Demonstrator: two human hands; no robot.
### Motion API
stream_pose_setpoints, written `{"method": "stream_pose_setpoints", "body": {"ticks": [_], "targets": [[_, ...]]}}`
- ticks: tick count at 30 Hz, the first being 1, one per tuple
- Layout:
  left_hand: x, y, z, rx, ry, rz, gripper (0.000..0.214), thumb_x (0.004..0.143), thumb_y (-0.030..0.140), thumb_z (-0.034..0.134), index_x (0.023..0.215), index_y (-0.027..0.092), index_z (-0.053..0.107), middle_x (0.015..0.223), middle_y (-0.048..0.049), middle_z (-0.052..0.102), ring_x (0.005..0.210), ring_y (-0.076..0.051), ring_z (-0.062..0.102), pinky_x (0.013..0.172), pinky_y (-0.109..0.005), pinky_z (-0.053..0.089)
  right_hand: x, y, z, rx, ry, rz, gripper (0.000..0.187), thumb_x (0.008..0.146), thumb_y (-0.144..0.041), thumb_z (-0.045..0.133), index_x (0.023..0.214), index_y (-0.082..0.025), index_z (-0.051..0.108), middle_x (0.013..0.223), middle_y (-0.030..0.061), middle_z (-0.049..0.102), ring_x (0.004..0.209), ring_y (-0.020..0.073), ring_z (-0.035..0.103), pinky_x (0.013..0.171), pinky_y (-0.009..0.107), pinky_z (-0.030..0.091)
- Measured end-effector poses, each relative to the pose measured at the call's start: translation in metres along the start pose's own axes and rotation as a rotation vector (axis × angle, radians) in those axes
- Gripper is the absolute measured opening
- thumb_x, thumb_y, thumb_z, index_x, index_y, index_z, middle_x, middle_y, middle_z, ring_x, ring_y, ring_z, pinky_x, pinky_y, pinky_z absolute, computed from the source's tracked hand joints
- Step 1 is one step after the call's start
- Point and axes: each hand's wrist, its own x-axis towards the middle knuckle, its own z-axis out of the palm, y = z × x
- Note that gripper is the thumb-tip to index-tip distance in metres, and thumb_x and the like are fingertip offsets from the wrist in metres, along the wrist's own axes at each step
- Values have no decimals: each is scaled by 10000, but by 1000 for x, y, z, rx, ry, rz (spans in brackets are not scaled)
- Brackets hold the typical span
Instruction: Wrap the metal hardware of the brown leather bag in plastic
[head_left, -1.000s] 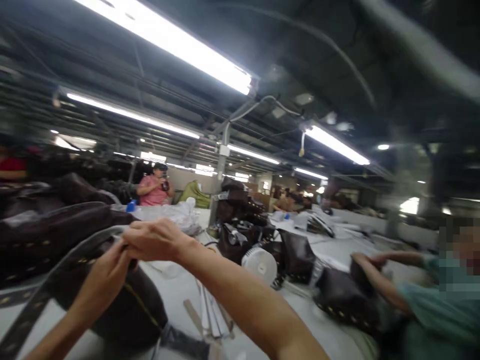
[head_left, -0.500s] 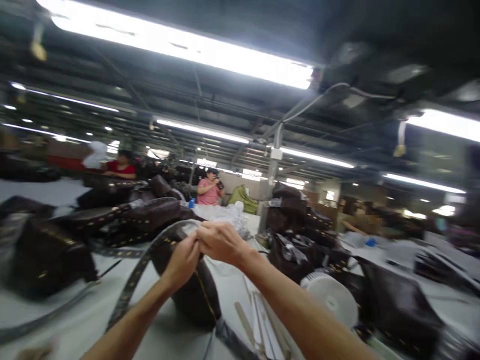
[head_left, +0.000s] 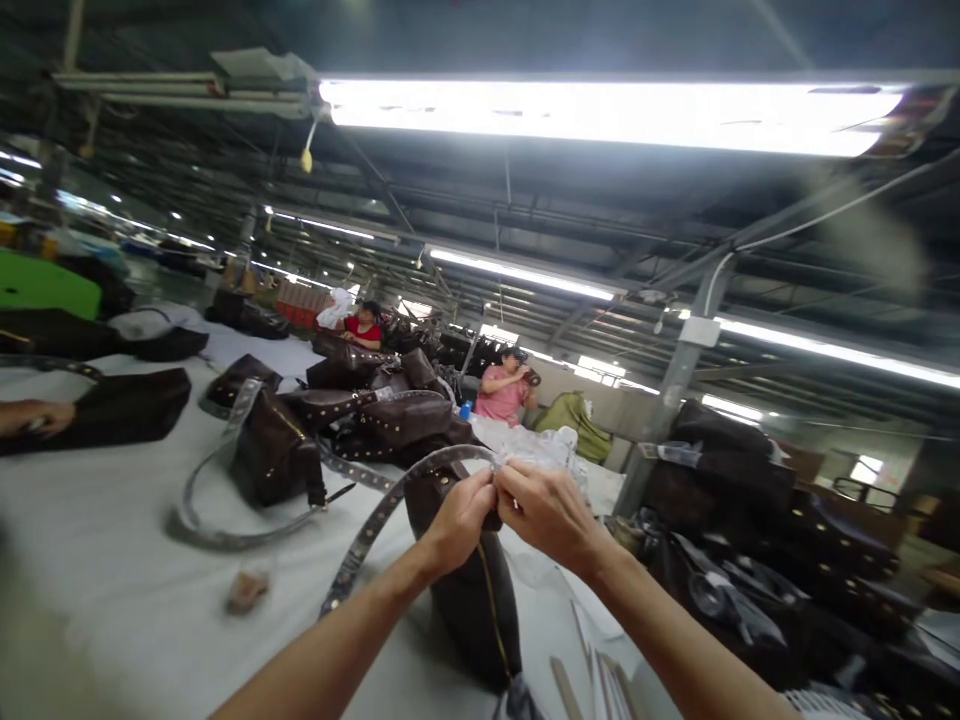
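In the head view a dark brown handbag (head_left: 480,620) with a brass-coloured zip stands on the white table. Its studded strap (head_left: 364,540), partly wrapped in clear film, arches up from the left to my fingers. My left hand (head_left: 461,518) pinches the strap at the top of the bag. Pressed against it, my right hand (head_left: 546,508) is also closed on the strap. The exact spot between the fingertips is hidden.
More dark bags (head_left: 274,450) lie to the left, and others (head_left: 750,540) are heaped at right. Another person's hand (head_left: 37,418) touches a bag at the left edge. Crumpled clear plastic (head_left: 559,445), flat strips (head_left: 600,680) and a small brown lump (head_left: 246,592) are on the table.
The view has swung left, so bags, people and post appear farther right. Another person's hand and the small brown lump now show clearly at left. Both my hands stay closed on the strap.
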Motion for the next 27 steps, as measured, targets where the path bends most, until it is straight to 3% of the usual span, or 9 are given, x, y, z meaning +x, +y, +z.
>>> {"method": "stream_pose_setpoints", "body": {"ticks": [3, 6, 10, 14, 17, 19, 27], "targets": [[3, -3, 2, -97, 115, -101, 521, 924, 598, 309, 694, 172, 501, 700, -40, 556, 697, -172, 502, 675, -300, 430, 5, -5, 2, 14, 37, 6, 163, 829, -94, 484, 741, -190, 582, 707, -6, 584, 572, 128, 505, 553, 296, 267], [7, -4, 7, -207, 154, -243, 633, 878, 711, 299, 619, 171, 502, 588, -33, 533, 601, -156, 505, 568, -270, 411, 8, -6, 2, 64, 68, 39, 187, 866, -132, 462, 722, -193, 565, 695, -3, 570, 566, 129, 504, 553, 281, 295], [11, -3, 9, -347, 176, -334, 633, 892, 671, 323, 600, 157, 550, 513, -31, 529, 484, -130, 485, 489, -243, 390, -1, 4, 3, 244, 165, 164, 181, 902, -205, 485, 752, -198, 586, 702, -1, 585, 587, 130, 552, 583, 248, 389], [13, -4, 9, -440, 184, -333, 615, 915, 613, 333, 829, 109, 674, 509, -20, 542, 457, -119, 468, 486, -227, 381, -15, 9, 11, 399, 257, 294, 176, 934, -256, 489, 921, -210, 658, 864, 35, 698, 651, 148, 653, 622, 253, 493], [15, -6, 10, -508, 203, -345, 608, 910, 598, 372, 952, 86, 697, 550, -29, 567, 485, -127, 489, 502, -228, 399, -19, 4, 18, 335, 229, 235, 250, 968, -256, 433, 1033, -201, 668, 1037, 88, 714, 859, 202, 694, 765, 305, 533], [16, -6, 12, -531, 215, -351, 601, 908, 587, 387, 998, 84, 702, 591, -37, 587, 503, -129, 501, 511, -229, 411, -19, 0, 21, 263, 209, 203, 282, 983, -241, 396, 1016, -190, 672, 1052, 108, 710, 894, 214, 687, 805, 321, 526], [16, -6, 14, -512, 202, -327, 638, 922, 591, 361, 1059, 66, 697, 593, -37, 591, 509, -122, 505, 508, -224, 404, -19, -2, 20, 38, 221, 238, 283, 988, -214, 397, 970, -211, 679, 918, 59, 726, 726, 160, 669, 601, 240, 436]]}}
